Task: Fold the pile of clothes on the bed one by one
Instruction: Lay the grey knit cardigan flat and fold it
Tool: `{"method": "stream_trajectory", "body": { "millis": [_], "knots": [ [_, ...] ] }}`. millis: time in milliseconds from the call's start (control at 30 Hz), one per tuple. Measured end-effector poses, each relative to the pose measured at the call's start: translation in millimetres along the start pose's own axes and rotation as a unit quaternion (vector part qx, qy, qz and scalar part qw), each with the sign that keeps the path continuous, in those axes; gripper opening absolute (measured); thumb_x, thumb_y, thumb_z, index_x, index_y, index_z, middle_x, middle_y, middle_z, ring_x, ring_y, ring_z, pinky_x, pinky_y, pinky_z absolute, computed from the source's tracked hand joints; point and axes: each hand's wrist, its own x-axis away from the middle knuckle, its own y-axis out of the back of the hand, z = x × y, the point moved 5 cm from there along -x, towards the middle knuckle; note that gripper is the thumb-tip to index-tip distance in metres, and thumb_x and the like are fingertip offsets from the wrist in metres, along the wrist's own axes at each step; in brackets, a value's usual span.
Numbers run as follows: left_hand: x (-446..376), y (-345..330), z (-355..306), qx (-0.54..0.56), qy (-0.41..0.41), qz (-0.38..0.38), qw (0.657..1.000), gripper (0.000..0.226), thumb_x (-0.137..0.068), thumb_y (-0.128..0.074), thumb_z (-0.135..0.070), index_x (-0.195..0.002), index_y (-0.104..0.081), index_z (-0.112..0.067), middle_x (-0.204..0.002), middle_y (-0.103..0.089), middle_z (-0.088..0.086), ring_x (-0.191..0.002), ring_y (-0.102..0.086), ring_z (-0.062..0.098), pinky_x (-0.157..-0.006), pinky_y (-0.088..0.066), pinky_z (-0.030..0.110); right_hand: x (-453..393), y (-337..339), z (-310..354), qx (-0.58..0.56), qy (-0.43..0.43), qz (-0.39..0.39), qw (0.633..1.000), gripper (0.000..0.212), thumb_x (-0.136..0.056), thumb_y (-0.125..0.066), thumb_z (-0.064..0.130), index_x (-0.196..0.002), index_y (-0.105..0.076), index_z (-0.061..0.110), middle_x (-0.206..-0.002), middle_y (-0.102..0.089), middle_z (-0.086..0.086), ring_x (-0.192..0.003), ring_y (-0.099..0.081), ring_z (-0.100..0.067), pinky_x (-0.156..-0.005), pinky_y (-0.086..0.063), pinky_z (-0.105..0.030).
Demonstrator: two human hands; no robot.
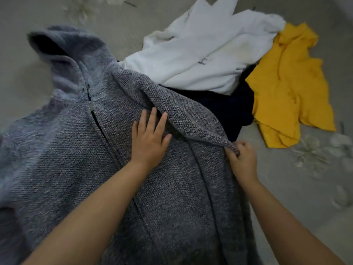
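Spread across the grey floral bedsheet [305,197], the grey knitted zip hoodie [66,150] lies flat under my left hand [149,138], fingers straight, pressing. Right hand [242,159] pinches its sleeve cuff [232,147]; I should fold it inward, keeping the crease straight.

I see a heathered grey knit hoodie [76,150] with a dark zip [89,100], a white garment [200,54] (faint grey lettering), a navy-black garment [229,109], a mustard-yellow shirt [290,83], and a pale grey bedsheet [305,178] with whitish floral print.
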Motion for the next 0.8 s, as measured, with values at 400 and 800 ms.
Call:
{"method": "stream_trajectory", "body": {
  "millis": [400,800],
  "knots": [
    [-116.7,-5.8,-77.6,-0.012,0.02,-0.044,0.999,0.052,-0.088,-0.034,-0.041,-0.133,-0.044,-0.015,-0.133,-0.047,0.026,-0.121,-0.042,0.051,-0.09,-0.033,0.067,-210.0,168.3,56.0,0.197,0.147,0.003,0.969,0.042,-0.079,-0.067,0.04,-0.083,-0.05,0.002,-0.069,-0.052,-0.019,-0.073,-0.05,-0.033,-0.056,-0.031,-0.038],
    [-160.5,-71.6,-84.2,-0.054,0.237,0.084,0.966,0.057,-0.098,-0.024,-0.045,-0.148,-0.006,-0.025,-0.156,0.005,0.008,-0.143,0.009,0.024,-0.113,0.004,0.046,-224.3,95.6,-66.0,0.048,0.123,0.025,0.991,0.071,-0.089,-0.037,0.049,-0.136,-0.034,-0.003,-0.136,-0.042,-0.023,-0.125,-0.039,-0.036,-0.101,-0.027,-0.038]
  ]
}}
